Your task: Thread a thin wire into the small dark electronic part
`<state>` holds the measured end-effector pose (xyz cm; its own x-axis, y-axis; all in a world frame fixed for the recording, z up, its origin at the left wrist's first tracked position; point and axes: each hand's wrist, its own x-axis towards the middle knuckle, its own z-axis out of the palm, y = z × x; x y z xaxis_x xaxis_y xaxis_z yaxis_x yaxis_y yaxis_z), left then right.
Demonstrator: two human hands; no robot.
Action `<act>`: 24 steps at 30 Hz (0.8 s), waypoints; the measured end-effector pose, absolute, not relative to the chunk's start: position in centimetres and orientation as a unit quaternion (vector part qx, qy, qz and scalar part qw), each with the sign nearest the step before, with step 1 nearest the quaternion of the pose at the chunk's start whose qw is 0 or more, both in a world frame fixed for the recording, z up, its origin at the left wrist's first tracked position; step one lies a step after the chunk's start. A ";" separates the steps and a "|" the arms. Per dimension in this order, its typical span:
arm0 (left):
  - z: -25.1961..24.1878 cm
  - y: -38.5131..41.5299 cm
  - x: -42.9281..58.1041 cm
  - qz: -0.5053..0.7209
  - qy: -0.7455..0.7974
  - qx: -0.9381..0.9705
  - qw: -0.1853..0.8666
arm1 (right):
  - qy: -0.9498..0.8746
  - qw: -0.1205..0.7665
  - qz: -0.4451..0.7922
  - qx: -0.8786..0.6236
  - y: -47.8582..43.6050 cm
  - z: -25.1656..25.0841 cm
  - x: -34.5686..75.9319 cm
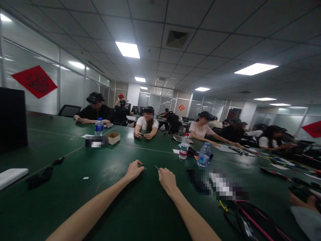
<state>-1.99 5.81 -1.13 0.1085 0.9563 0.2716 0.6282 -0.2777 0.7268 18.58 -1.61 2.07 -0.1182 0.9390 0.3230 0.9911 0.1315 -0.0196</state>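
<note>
Both my forearms reach out over the green table (120, 207). My left hand (134, 170) is closed in a pinch, with a small dark thing at its fingertips that is too small to make out. My right hand (167, 180) is also closed, a short way to the right. From its fingers a thin, needle-like rod (156, 167) sticks out towards the upper left. A narrow gap separates the two hands. The rest of the rod is hidden inside the right fingers.
Water bottles (204, 154) stand ahead right; another bottle (99, 127) and a small open box (113, 138) are ahead left. Rackets or cords (253, 217) lie near right. Dark pieces (41, 177) and a white object (12, 177) lie left. Several people sit around.
</note>
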 end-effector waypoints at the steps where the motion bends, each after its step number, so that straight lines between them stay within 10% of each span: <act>1: -1.1 5.8 -2.0 0.372 0.555 0.709 0.225 | -0.747 0.133 -0.100 -0.644 -1.7 2.1 18.6; 24: -1.3 5.5 -1.8 0.360 0.515 0.734 0.258 | -0.791 0.129 -0.099 -0.589 -2.6 2.4 17.1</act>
<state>-1.79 5.54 -1.27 0.2113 0.9413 0.2632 0.5708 -0.3374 0.7486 17.11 -2.55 2.37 -0.2723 0.9074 0.3202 0.9583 0.2859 0.0048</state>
